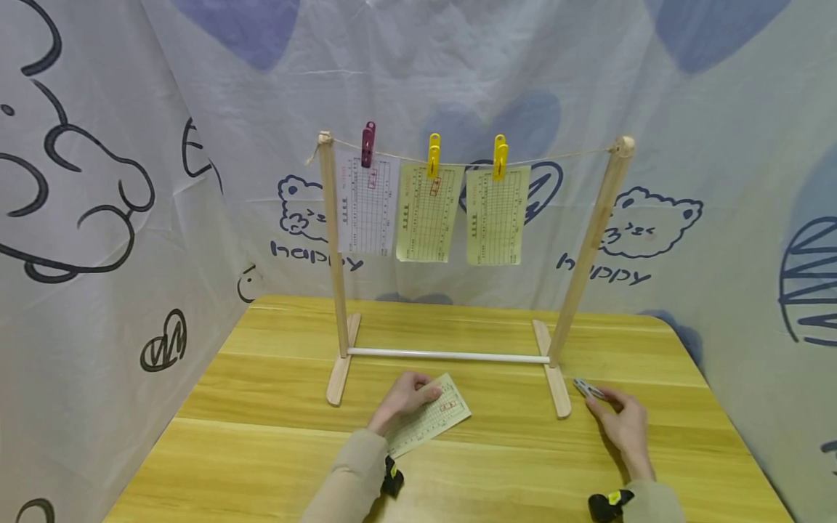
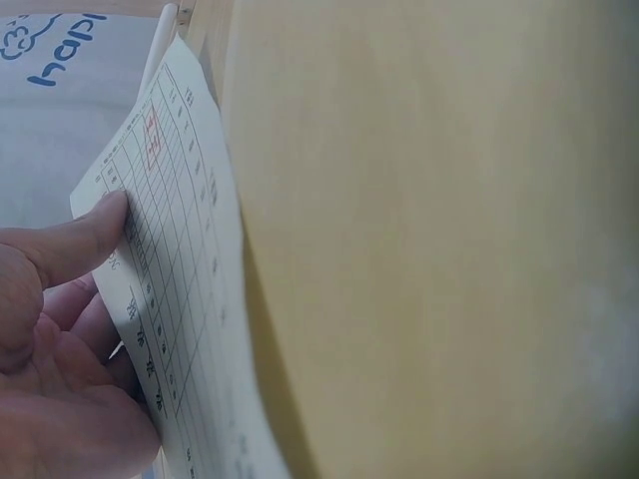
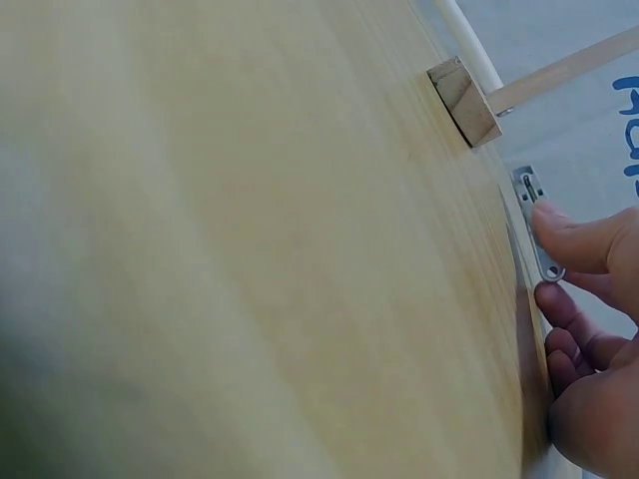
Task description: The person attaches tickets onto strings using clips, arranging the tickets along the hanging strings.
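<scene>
My left hand (image 1: 408,398) pinches a pale yellow printed slip (image 1: 437,414) with a red stamp, thumb on top and fingers beneath. In the left wrist view the slip (image 2: 180,249) is tilted beside the table surface. To the right of the rack's foot, my right hand (image 1: 621,421) pinches a grey clothespin (image 1: 588,389) between thumb and fingers, low over the table. The right wrist view shows the clothespin (image 3: 537,225) under the thumb. On the rack's string (image 1: 556,155) hang a white slip (image 1: 366,211) and two yellow slips (image 1: 426,218).
A wooden rack has a left post (image 1: 335,254), a right post (image 1: 588,247) and a white crossbar (image 1: 451,355) low between its feet. One dark red clothespin (image 1: 368,144) and two yellow clothespins (image 1: 434,155) grip the hanging slips. Patterned cloth (image 1: 418,43) surrounds the wooden table (image 1: 261,450).
</scene>
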`<state>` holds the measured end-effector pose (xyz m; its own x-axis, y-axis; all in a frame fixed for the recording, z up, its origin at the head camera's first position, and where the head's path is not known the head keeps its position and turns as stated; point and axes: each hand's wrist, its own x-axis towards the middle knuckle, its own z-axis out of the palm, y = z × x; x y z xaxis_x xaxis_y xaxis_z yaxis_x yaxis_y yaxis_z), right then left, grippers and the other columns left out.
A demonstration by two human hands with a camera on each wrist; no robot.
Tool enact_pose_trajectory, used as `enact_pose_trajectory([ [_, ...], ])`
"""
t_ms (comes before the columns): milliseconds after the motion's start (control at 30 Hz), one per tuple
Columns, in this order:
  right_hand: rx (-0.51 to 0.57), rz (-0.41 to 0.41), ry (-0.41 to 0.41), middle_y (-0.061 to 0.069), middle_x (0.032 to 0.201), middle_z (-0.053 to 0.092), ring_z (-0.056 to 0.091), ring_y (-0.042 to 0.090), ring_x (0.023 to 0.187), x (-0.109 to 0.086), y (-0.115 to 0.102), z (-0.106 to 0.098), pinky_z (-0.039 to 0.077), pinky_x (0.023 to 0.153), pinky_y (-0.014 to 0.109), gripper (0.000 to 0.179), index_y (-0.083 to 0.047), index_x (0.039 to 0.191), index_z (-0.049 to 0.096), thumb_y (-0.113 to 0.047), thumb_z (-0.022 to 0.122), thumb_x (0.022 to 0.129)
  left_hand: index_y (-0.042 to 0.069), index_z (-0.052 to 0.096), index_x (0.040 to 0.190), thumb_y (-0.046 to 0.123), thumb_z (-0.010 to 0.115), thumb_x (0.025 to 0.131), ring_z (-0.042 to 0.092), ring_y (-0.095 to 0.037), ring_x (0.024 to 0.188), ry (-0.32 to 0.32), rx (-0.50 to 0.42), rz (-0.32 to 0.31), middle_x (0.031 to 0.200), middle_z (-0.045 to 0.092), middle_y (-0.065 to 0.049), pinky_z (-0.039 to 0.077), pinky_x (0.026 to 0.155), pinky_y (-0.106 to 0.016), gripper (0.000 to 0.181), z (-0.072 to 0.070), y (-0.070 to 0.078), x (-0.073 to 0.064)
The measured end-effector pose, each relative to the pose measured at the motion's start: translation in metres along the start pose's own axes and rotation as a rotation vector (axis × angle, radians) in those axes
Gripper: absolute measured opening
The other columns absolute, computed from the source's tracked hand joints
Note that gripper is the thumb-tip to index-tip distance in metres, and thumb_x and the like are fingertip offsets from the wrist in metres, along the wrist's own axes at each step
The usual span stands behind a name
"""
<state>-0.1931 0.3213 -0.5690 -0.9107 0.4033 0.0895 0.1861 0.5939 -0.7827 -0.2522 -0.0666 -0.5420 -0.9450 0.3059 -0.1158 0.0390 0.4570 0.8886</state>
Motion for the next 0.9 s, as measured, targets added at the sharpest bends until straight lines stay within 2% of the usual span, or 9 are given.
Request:
enact_pose_trajectory([
  [133, 0.011, 0.007, 0.009, 0.027, 0.121, 0.068, 0.060, 0.032, 0.108, -0.001, 0.000, 0.000, 0.039, 0.080, 0.013, 0.038, 0.004, 0.125, 0.066, -0.018, 0.072, 0.094, -0.006, 0.070, 0.098, 0.016, 0.070, 0.095, 0.049, -0.009, 0.062, 0.001, 0.003, -0.001, 0.079, 0.065, -0.006, 0.041, 0.056, -0.019, 0.022, 0.000, 0.000, 0.000],
  [200, 0.019, 0.009, 0.003, 0.027, 0.121, 0.068, 0.060, 0.031, 0.108, -0.001, -0.001, -0.001, 0.037, 0.077, 0.009, 0.038, 0.003, 0.126, 0.066, -0.019, 0.071, 0.095, -0.006, 0.070, 0.098, 0.016, 0.070, 0.095, 0.049, -0.009, 0.062, 0.001, 0.004, 0.001, 0.079, 0.066, -0.007, 0.041, 0.056, -0.019, 0.022, 0.000, 0.000, 0.000],
  [300, 0.026, 0.022, -0.010, 0.027, 0.124, 0.067, 0.060, 0.026, 0.107, -0.002, -0.002, -0.002, 0.037, 0.077, 0.010, 0.039, 0.003, 0.128, 0.064, -0.021, 0.068, 0.097, -0.006, 0.070, 0.099, 0.016, 0.070, 0.095, 0.049, -0.009, 0.063, -0.001, -0.001, 0.002, 0.080, 0.066, -0.008, 0.042, 0.056, -0.019, 0.022, 0.000, 0.000, -0.001],
  [400, 0.034, 0.047, -0.012, 0.025, 0.125, 0.067, 0.059, 0.007, 0.096, -0.002, -0.004, -0.003, 0.038, 0.074, 0.010, 0.040, 0.001, 0.131, 0.063, -0.022, 0.066, 0.098, -0.006, 0.070, 0.099, 0.015, 0.070, 0.095, 0.049, -0.010, 0.062, -0.006, -0.007, -0.001, 0.079, 0.065, -0.007, 0.041, 0.056, -0.019, 0.021, 0.000, 0.000, -0.001],
  [500, 0.060, 0.053, 0.001, 0.022, 0.117, 0.068, 0.048, -0.010, 0.081, 0.000, -0.005, -0.003, 0.039, 0.068, 0.008, 0.039, 0.001, 0.131, 0.063, -0.022, 0.065, 0.099, -0.006, 0.070, 0.097, 0.015, 0.069, 0.096, 0.048, -0.009, 0.061, -0.007, -0.009, 0.000, 0.076, 0.064, -0.006, 0.040, 0.055, -0.019, 0.021, 0.000, 0.001, -0.001],
  [567, 0.086, 0.063, 0.017, 0.014, 0.111, 0.069, 0.045, -0.013, 0.078, 0.000, -0.006, -0.002, 0.039, 0.067, 0.008, 0.040, 0.000, 0.132, 0.063, -0.023, 0.064, 0.100, -0.006, 0.070, 0.097, 0.016, 0.069, 0.096, 0.048, -0.009, 0.060, -0.005, -0.011, -0.003, 0.075, 0.063, -0.005, 0.040, 0.054, -0.018, 0.022, 0.000, 0.001, -0.001],
  [700, 0.161, 0.100, 0.049, -0.001, 0.113, 0.065, 0.045, -0.015, 0.081, 0.000, -0.009, 0.000, 0.039, 0.071, 0.005, 0.045, -0.004, 0.135, 0.063, -0.033, 0.061, 0.101, -0.005, 0.070, 0.096, 0.018, 0.068, 0.096, 0.049, -0.008, 0.059, -0.002, -0.029, -0.026, 0.075, 0.062, -0.004, 0.041, 0.052, -0.018, 0.022, 0.000, 0.002, -0.002],
  [900, 0.270, 0.136, 0.083, 0.004, 0.136, 0.059, 0.043, -0.016, 0.096, -0.003, -0.015, 0.003, 0.037, 0.079, 0.001, 0.053, -0.006, 0.140, 0.059, -0.043, 0.051, 0.104, -0.003, 0.071, 0.095, 0.019, 0.070, 0.095, 0.050, -0.009, 0.061, 0.016, -0.059, -0.042, 0.076, 0.064, -0.005, 0.042, 0.054, -0.018, 0.022, 0.003, 0.001, 0.000],
])
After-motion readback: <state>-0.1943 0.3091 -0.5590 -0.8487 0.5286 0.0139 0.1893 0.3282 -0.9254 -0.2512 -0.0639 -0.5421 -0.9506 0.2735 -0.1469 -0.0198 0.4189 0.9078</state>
